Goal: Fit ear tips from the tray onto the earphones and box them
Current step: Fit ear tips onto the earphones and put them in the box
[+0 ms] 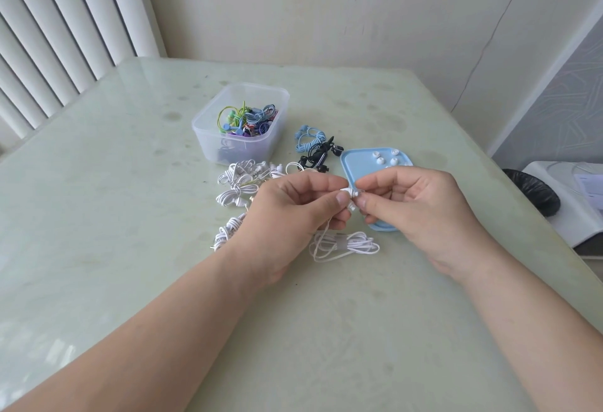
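Note:
My left hand (293,209) pinches a white earbud (347,192) between thumb and fingers. Its coiled white cable (346,245) trails down onto the table below both hands. My right hand (414,206) pinches a small white ear tip (356,193) right against the earbud's nozzle. Behind my right hand lies the light blue tray (357,167), with several white ear tips (385,157) near its far edge. A clear plastic box (239,124) farther back on the left holds several coloured earphones.
Several bundled white earphones (241,183) lie left of and behind my left hand. A blue earphone set (308,139) and a black one (321,157) lie between box and tray. A black object and a white device (554,202) sit off the table's right edge.

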`<state>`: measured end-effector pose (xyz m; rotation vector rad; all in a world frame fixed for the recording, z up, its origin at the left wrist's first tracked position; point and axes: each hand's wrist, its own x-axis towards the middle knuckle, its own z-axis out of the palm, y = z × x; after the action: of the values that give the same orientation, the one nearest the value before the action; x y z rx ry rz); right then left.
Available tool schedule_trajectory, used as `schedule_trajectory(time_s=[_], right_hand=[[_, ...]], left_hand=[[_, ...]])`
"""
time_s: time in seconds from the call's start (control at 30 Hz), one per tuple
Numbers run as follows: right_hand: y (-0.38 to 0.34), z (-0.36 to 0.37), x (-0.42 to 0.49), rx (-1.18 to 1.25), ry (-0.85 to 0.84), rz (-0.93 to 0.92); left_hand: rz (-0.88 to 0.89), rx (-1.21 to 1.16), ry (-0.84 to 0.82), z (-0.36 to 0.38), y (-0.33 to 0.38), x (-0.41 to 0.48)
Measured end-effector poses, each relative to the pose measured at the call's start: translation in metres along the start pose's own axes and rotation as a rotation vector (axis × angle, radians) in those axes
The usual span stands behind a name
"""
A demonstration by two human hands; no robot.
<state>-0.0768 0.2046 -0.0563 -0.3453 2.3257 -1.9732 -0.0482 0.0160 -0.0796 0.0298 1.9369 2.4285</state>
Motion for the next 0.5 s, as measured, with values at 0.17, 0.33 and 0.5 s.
schedule_trajectory(time_s=[0.17,0.33,0.5], right_hand=[[-0.0014,0.0009,-0.0011,-0.012,-0.018,-0.034],[-0.0018,-0.0001,-0.0008,0.022,-0.051,-0.069],[-0.0009,-0.0013,0.0017,0.094,-0.105,-0.084]], left_hand=[[0.016,0.032,0.025,0.0007,-0.0017,-0.0002],[0.023,0.039,0.022,-0.0003,-0.0031,0.0006],[0.015,0.030,-0.025,-0.0036,-0.0026,0.0014]])
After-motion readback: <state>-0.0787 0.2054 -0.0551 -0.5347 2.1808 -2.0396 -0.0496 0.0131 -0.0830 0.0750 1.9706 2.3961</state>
